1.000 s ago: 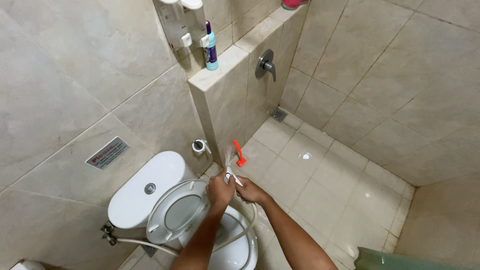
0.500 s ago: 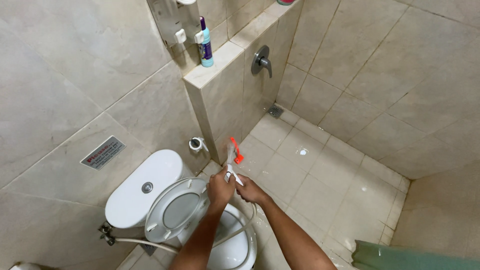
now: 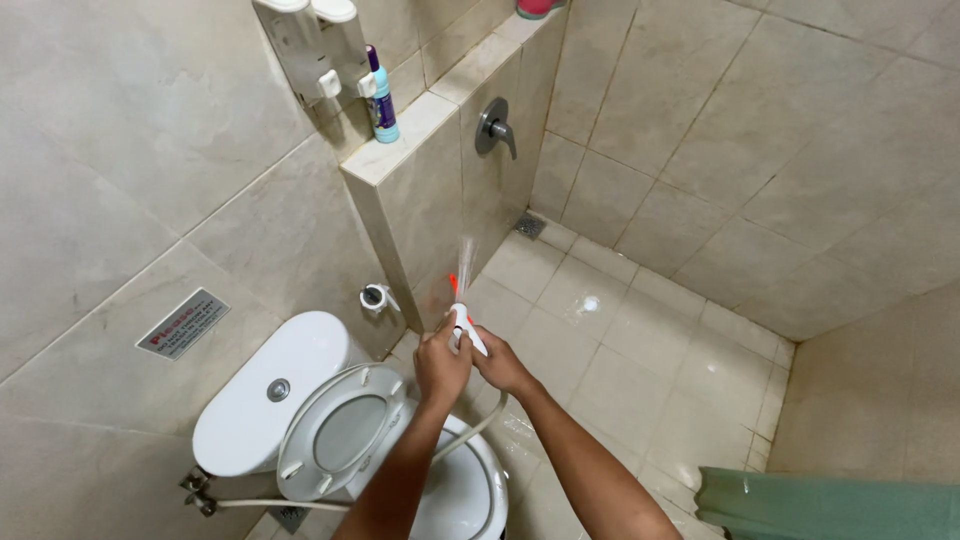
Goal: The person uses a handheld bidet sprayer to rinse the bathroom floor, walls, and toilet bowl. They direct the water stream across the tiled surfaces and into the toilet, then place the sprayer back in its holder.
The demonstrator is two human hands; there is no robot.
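Both my hands hold a white hand-held bidet sprayer with an orange trigger, just above the toilet bowl. My left hand wraps its grip from the left. My right hand closes on it from the right. A thin jet of water shoots up from the nozzle toward the low tiled wall. The sprayer's white hose loops down over the bowl and runs to a wall valve at the lower left. The white toilet stands below with its seat and lid raised.
A blue bottle stands on the tiled ledge under a white wall dispenser. A chrome shower tap juts from the low wall, with a floor drain below it. A green fabric lies at the lower right. A sign plate is fixed on the left wall.
The sprayer has tipped more upright in my hands, and a water jet now shows above its nozzle. The view has shifted slightly.
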